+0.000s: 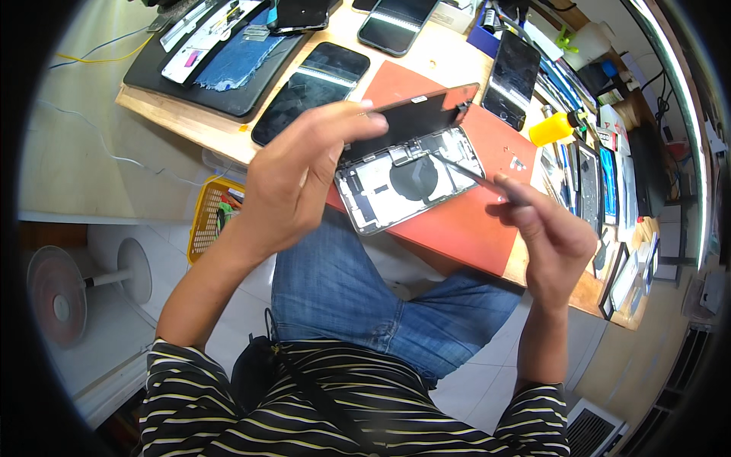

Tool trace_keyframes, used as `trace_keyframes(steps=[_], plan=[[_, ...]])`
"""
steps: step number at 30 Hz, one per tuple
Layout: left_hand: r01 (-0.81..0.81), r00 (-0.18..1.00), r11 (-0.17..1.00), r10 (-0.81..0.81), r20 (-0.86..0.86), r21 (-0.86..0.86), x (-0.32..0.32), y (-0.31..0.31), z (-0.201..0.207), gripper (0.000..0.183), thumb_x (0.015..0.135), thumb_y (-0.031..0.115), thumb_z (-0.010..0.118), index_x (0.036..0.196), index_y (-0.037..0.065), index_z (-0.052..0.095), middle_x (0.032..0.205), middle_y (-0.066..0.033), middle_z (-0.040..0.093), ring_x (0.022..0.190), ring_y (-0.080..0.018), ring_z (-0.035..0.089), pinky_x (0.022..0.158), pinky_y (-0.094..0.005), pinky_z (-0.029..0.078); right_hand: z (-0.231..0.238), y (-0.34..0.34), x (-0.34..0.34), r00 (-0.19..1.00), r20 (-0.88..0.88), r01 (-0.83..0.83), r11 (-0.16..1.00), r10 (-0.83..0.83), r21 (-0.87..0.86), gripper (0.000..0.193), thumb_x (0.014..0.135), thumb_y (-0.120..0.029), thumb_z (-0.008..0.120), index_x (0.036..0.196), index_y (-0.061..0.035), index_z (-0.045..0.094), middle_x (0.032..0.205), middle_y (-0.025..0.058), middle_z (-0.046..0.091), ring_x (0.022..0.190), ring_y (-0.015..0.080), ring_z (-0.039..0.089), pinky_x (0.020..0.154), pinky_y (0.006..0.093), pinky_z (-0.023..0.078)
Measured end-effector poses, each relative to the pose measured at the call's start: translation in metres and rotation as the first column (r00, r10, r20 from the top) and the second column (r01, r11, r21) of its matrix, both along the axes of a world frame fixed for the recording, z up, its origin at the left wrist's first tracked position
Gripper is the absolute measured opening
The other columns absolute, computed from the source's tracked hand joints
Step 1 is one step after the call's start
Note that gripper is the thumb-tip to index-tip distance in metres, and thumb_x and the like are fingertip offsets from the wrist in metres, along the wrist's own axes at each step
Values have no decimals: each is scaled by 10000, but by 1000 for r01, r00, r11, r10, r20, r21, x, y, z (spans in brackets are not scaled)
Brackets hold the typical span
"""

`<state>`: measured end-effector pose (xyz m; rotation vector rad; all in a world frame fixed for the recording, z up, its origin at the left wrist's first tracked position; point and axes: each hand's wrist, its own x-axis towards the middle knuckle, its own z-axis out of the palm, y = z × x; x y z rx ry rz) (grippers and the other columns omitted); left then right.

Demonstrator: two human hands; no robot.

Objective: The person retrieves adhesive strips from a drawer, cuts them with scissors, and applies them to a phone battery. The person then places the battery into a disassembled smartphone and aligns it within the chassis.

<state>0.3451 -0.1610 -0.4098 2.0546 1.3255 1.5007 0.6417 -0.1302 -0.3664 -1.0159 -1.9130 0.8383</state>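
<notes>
An opened smartphone (373, 209) lies over the near edge of an orange-red mat (476, 236), its inner parts and a round black coil showing. Its dark screen panel (415, 122) is tilted up along the far side. My left hand (293, 171) is closed on the left end of that panel, thumb and fingers at its edge. From the right, my right hand (552, 240) pinches slim dark tweezers (468, 172). Their tip points into the upper right part of the phone's insides; whether it touches cannot be made out.
Several dark phones, including one at the mat's left (320, 80) and one at its right (512, 80), lie around. Tiny parts (518, 163) sit on the mat. A yellow bottle (554, 129) and many tools stand right. A yellow basket (204, 217) is below the table's left edge.
</notes>
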Motion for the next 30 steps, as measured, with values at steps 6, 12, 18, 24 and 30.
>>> trace_keyframes(steps=[6,12,18,24,30], plan=[[68,996,980,-78,-45,-187,-1,-22,-2,400,844,128,790,1219,31,691,1213,-207,661,1072,-317,679,911,-362,532,-19,20,-32,892,426,-365,796,152,482,337,779,-28,785,1115,-32,759,1152,161,740,752,235,689,627,315,538],[32,992,985,-52,-117,-168,7,-23,-8,795,652,366,952,1280,12,616,1252,-221,579,1097,-363,635,913,-396,536,-31,25,-36,875,453,-409,763,172,501,400,726,-22,807,1122,-45,759,1197,166,731,767,260,676,652,316,541],[19,995,985,-36,-98,-170,10,-21,-12,762,638,323,959,1238,-6,624,1220,-233,584,1055,-375,639,899,-418,541,-37,32,-37,855,494,-423,762,157,491,399,740,-57,800,1137,-78,763,1216,130,731,769,227,644,651,298,518],[-1,995,981,-19,-102,-194,12,-21,-14,679,646,236,943,1200,-15,639,1209,-229,590,1066,-380,630,913,-427,533,-37,36,-34,850,504,-431,755,155,494,349,787,-109,795,1134,-104,764,1199,102,734,751,201,614,668,284,481],[21,994,977,-44,-105,-212,10,-21,-12,628,654,228,938,1154,-24,655,1204,-230,594,1075,-384,622,925,-434,522,-39,33,-33,865,480,-400,779,147,483,335,777,-126,819,1105,-87,765,1163,98,744,767,202,620,669,296,466]])
